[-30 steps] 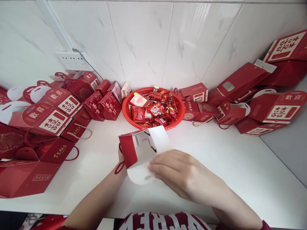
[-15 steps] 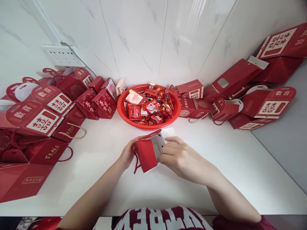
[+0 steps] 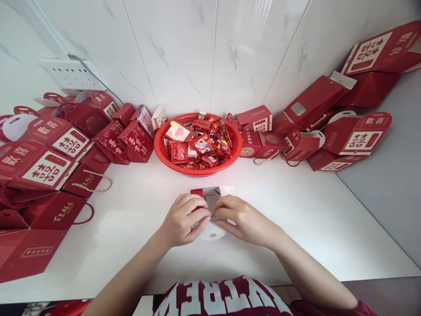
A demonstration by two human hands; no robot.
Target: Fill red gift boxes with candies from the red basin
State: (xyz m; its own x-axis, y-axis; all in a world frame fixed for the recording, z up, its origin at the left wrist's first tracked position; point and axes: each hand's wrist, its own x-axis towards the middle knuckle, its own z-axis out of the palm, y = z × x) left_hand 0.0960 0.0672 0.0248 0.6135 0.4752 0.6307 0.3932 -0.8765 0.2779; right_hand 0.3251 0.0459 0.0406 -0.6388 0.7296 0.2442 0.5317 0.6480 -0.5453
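Observation:
A small red and white paper gift box (image 3: 210,197) lies on the white counter (image 3: 296,219) in front of me, mostly covered by both hands. My left hand (image 3: 184,219) is curled over its left side, fingers closed on the card. My right hand (image 3: 241,219) presses on its right side, fingertips pinched at the middle where the two hands meet. A rounded white flap with a hole pokes out below my fingers. Just beyond the box stands a round red basin (image 3: 159,147) heaped with red wrapped sweets (image 3: 197,145).
Folded red gift boxes with white labels (image 3: 49,166) pile up along the left wall, some with cord handles. More red boxes (image 3: 355,136) stack at the right against the tiled wall. A white socket strip (image 3: 70,74) hangs on the left wall. A grey surface borders the counter's right edge.
The box was held up with its white inside open to me; it has come down flat on the counter and both hands now press over it. The view has tilted slightly.

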